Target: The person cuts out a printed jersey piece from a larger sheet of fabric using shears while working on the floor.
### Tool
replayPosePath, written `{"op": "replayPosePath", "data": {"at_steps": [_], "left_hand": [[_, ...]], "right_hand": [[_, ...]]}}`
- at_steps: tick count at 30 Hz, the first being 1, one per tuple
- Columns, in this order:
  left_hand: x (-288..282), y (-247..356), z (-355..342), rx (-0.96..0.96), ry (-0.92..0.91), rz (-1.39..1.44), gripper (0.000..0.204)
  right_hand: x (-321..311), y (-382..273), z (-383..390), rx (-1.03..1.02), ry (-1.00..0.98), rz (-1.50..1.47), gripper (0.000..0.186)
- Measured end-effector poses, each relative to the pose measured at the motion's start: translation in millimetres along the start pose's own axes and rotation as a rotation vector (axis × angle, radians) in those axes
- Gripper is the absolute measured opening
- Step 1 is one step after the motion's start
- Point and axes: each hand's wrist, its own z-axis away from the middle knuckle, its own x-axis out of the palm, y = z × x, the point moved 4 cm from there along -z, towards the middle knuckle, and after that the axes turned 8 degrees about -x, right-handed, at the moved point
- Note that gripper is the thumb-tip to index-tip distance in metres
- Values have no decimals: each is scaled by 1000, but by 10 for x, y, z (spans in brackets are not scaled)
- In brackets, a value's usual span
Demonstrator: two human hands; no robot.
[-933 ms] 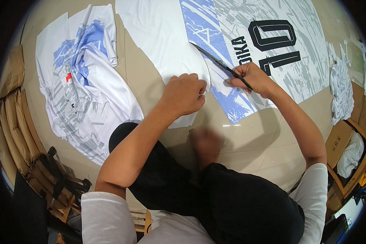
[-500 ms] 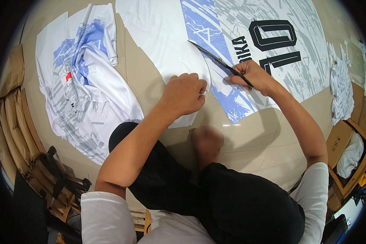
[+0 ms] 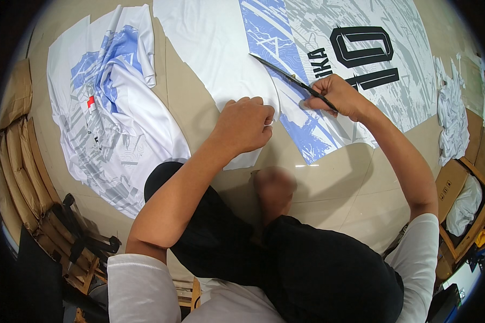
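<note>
My left hand (image 3: 244, 124) is closed on the edge of a white fabric sheet (image 3: 205, 54). My right hand (image 3: 334, 97) is closed round the handles of long dark scissors (image 3: 289, 76), whose blades lie diagonally across the seam between the white area and a blue patterned band (image 3: 264, 27). Right of the band spreads grey-and-white printed fabric (image 3: 399, 107) with large black lettering, partly under the scissors and my right hand. The cloth's edge curls up beside my left fingers.
A rumpled white, blue and grey fabric piece (image 3: 118, 145) lies at left. Brown wrapped bundles (image 3: 21, 161) and a black chair base (image 3: 91, 237) line the left rim. White scraps (image 3: 450, 118) and a cardboard box (image 3: 447, 188) sit at right. My legs and bare foot occupy the lower middle.
My right hand and the scissor handles have shifted slightly up and to the right, with my forearm following. My left hand stays in place.
</note>
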Motion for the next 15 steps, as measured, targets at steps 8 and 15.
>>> {"op": "replayPosePath", "data": {"at_steps": [8, 15], "left_hand": [[-222, -270, 3, -123, 34, 28, 21], [-775, -538, -43, -284, 145, 159, 25]], "right_hand": [[41, -95, 233, 30, -71, -15, 39], [280, 341, 853, -102, 690, 318, 39]]}}
